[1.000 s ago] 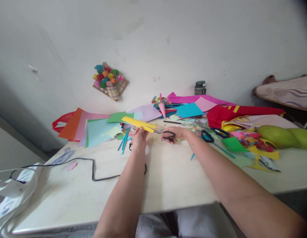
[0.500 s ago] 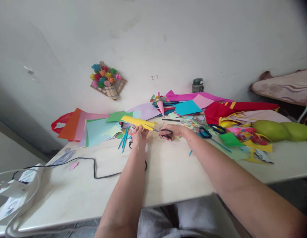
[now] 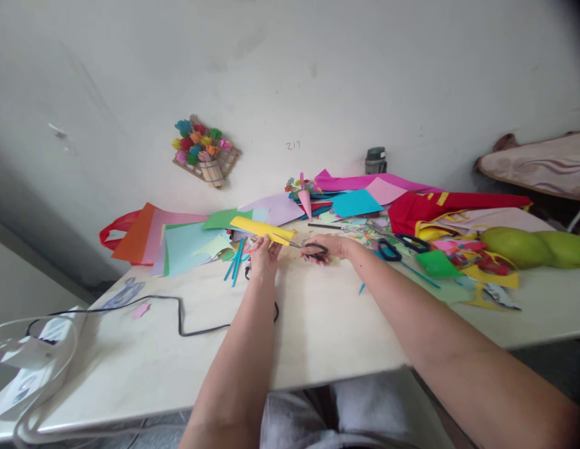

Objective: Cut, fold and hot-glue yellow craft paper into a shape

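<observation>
My left hand [image 3: 264,254] pinches the lower edge of a yellow sheet of paper [image 3: 255,228], raised above the table. In my right hand [image 3: 328,247] are small scissors [image 3: 315,251] with dark handles, my fingers closed round the loops. Their blades point left to the right end of the yellow paper, where a slit shows. Whether the blades touch the paper is hard to tell. Below and left of the paper lie several thin blue strips [image 3: 234,265]. Behind my right hand is a dark pencil [image 3: 324,226].
Coloured sheets [image 3: 184,246] lie at left. A second pair of scissors [image 3: 390,249], paper scraps [image 3: 365,232] and green fruit [image 3: 514,246] are at right. A black cable [image 3: 180,315] runs to a power strip [image 3: 35,374]. A pink paper cone [image 3: 305,204] stands near the wall.
The slit at the paper's right end looks wider, and the scissors have drawn slightly out toward the right. Both hands keep their hold; the whole view has shifted slightly.
</observation>
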Motion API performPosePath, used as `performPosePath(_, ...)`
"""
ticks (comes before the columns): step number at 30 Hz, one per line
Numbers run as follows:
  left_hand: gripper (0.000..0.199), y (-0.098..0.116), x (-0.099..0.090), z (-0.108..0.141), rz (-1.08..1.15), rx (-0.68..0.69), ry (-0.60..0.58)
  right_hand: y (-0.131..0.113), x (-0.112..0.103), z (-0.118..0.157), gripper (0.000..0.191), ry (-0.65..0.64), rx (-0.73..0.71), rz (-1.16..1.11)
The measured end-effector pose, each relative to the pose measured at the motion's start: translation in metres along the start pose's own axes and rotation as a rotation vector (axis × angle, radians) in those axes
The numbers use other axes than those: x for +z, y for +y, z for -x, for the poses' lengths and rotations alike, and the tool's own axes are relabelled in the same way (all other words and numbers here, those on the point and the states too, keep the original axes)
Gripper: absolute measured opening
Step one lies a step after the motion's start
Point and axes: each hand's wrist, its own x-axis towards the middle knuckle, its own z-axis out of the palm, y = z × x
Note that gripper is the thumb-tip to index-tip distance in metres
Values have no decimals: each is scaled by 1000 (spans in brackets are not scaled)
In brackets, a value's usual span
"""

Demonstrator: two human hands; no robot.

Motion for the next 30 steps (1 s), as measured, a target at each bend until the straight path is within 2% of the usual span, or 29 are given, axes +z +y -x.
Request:
performPosePath(17, 7, 0, -1, -2, 4, -4, 11, 0, 1, 0, 31, 27, 17, 6)
performPosePath(30, 5, -1, -4, -4, -2, 6, -15, -2, 3, 0, 22, 44, 88, -84)
